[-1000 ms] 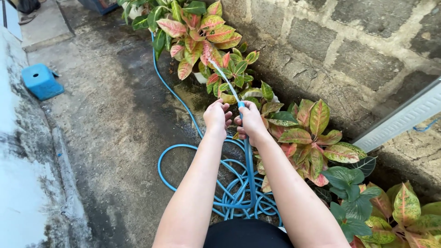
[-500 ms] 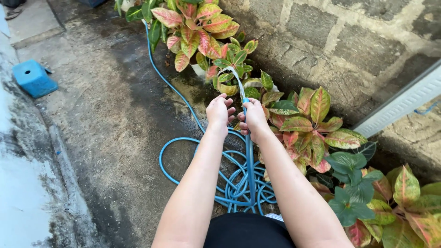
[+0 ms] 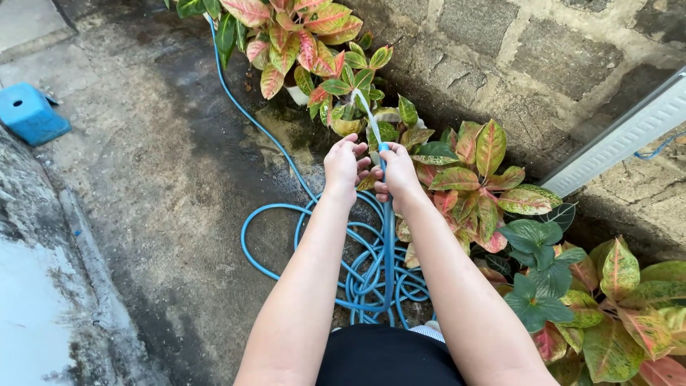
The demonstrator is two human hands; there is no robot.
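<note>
A: Where is the blue hose (image 3: pixel 386 236)?

B: Its end stands between both hands, long axis running from the near coil on the wet ground (image 3: pixel 179 164) away toward the pink-green plants (image 3: pixel 314 43).

A: And the fingers?

B: The right hand (image 3: pixel 397 174) is wrapped closed around the hose tip. The left hand (image 3: pixel 344 164) sits just beside it, fingers curled, barely touching.

A: Water?

B: A thin stream (image 3: pixel 365 116) arcs far, into the leaves.

Soft, even daylight fills the scene, with no hard shadows and no glare. The concrete floor (image 3: pixel 164 186) reads dark where it is wet. Deeper shade sits at the foot of the stone wall (image 3: pixel 500 64). Focus is sharp throughout; the frame edges bend slightly from the wide lens.
</note>
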